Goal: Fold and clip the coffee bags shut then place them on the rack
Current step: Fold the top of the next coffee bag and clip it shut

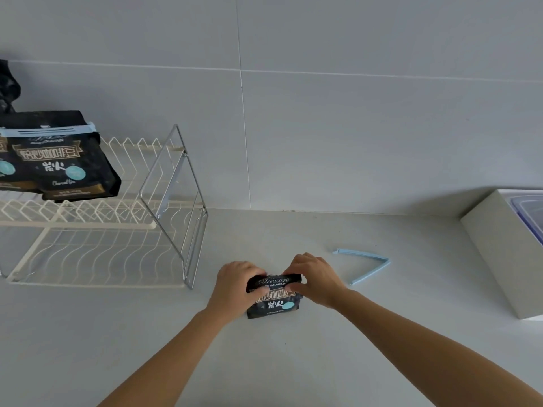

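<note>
A small black coffee bag [274, 301] stands on the white counter in front of me, its top edge folded over. My left hand [235, 286] grips the bag's left side and my right hand [316, 279] pinches the folded top at its right end. A light blue bag clip [370, 267] lies hinged apart on the counter just right of my right hand. On the upper tier of the white wire rack [117, 230] at the left stands a clipped coffee bag [64, 163] with a blue clip [50, 131] across its top. Another bag shows at the left frame edge.
A white box [499, 248] holding a clear lidded container [531, 212] sits at the right edge of the counter. A tiled wall runs behind the counter. A dark object [7, 86] hangs at the far left above the rack.
</note>
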The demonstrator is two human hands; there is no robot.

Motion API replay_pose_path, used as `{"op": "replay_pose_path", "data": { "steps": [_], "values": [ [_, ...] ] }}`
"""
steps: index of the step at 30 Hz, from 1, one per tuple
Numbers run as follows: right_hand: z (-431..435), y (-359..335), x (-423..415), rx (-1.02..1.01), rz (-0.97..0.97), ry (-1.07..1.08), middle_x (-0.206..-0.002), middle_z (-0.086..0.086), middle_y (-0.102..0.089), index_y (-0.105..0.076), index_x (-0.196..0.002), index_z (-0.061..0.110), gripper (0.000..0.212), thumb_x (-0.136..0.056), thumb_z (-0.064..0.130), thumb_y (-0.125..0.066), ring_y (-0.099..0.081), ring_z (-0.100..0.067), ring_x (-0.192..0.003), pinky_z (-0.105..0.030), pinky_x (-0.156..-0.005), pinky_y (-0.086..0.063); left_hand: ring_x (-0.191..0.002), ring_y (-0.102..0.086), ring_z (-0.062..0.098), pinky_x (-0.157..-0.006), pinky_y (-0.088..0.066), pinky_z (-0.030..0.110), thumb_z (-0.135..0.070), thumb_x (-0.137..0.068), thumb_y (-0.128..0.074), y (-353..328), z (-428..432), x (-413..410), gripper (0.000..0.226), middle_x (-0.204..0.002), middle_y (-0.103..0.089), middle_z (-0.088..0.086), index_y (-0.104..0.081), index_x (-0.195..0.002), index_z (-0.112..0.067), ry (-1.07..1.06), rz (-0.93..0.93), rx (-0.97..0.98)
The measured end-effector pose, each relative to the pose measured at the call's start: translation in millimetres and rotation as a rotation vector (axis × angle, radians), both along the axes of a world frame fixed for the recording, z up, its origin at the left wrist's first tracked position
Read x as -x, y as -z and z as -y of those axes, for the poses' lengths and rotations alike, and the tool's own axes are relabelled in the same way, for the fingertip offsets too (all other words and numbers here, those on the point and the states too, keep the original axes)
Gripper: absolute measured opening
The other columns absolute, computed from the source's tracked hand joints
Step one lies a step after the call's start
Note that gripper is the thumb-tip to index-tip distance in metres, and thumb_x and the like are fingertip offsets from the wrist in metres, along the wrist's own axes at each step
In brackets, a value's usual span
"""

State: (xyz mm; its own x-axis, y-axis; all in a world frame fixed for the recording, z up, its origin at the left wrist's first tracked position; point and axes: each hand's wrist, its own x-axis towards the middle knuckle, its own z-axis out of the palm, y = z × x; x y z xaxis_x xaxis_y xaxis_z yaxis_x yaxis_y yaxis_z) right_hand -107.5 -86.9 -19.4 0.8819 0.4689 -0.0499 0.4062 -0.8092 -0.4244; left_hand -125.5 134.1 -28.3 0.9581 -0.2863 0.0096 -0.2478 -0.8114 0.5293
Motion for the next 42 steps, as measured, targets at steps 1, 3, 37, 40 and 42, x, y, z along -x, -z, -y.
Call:
{"op": "replay_pose_path", "data": {
  "steps": [1,3,37,40,42],
  "values": [
    [-1.6,-1.0,-0.4,0.005,0.001,0.000,-0.097,0.009,-0.061,-0.066,-0.104,0.029,0.022,-0.083,0.035,-0.062,-0.051,-0.011,-0.094,-0.025,-0.078,-0.034,-0.096,-0.051,0.009,-0.091,-0.034,0.032,-0.046,-0.077,-0.062,-0.1,-1.7,2.6,0.032,-0.100,-0.063,-0.013,-0.065,-0.105,-0.032,0.037,0.007,-0.031],
    [-6.8,-2.6,0.0,0.011,0.016,-0.018,-0.094,0.008,-0.061,-0.067,-0.099,0.028,0.018,-0.082,0.033,-0.063,-0.050,-0.012,-0.093,-0.026,-0.077,-0.033,-0.093,-0.052,0.011,-0.087,-0.036,0.032,-0.041,-0.076,-0.066,0.9,-4.2,5.3,0.028,-0.094,-0.065,-0.011,-0.068,-0.101,-0.029,0.008,0.015,-0.012],
    [44.4,-18.9,-11.7,0.000,-0.136,0.058,-0.098,0.017,-0.063,-0.058,-0.103,0.038,0.030,-0.081,0.058,-0.056,-0.055,-0.002,-0.093,-0.025,-0.076,-0.046,-0.088,-0.067,0.017,-0.079,-0.052,0.032,-0.027,-0.080,-0.068,-16.8,31.6,-28.6,0.011,-0.091,-0.071,0.001,-0.059,-0.083,-0.021,0.117,-0.573,0.220],
    [85.0,-4.7,-19.9,0.084,-0.105,0.215,-0.118,0.007,-0.060,-0.054,-0.118,0.030,0.033,-0.087,0.040,-0.058,-0.053,-0.013,-0.113,-0.032,-0.092,-0.046,-0.083,-0.069,0.017,-0.076,-0.054,0.036,-0.027,-0.082,-0.067,-16.6,26.7,-29.5,0.011,-0.089,-0.074,0.002,-0.056,-0.081,-0.023,0.097,-0.558,0.232],
    [109.5,10.2,-17.6,0.278,-0.187,0.285,-0.143,-0.001,-0.041,-0.038,-0.135,0.026,0.059,-0.082,0.025,-0.064,-0.035,-0.022,-0.134,-0.039,-0.103,-0.040,-0.083,-0.069,0.018,-0.076,-0.054,0.038,-0.027,-0.082,-0.066,-15.4,26.7,-26.8,0.012,-0.089,-0.074,0.003,-0.055,-0.079,-0.026,0.090,-0.555,0.247]
  ]
}}
